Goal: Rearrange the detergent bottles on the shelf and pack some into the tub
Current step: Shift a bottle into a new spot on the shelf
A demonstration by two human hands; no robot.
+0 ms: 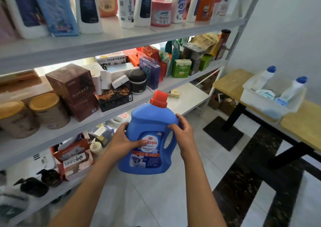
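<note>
A large blue detergent jug (149,122) with a red cap hangs upright in the air in front of the shelf, label toward me. My left hand (122,140) grips its left side, thumb across the label. My right hand (182,131) grips the handle side at the right. A white tub (260,103) stands on the wooden table (231,82) at the right and holds two white bottles with blue caps (295,89). Several detergent bottles (142,6) line the top shelf (121,39).
The middle shelf carries boxes, tins and packets (73,86). A lower white shelf board (189,100) has bare room near a small box. Bags and dark pump bottles (50,176) fill the bottom left. The table's black base (224,133) stands on the tiled floor.
</note>
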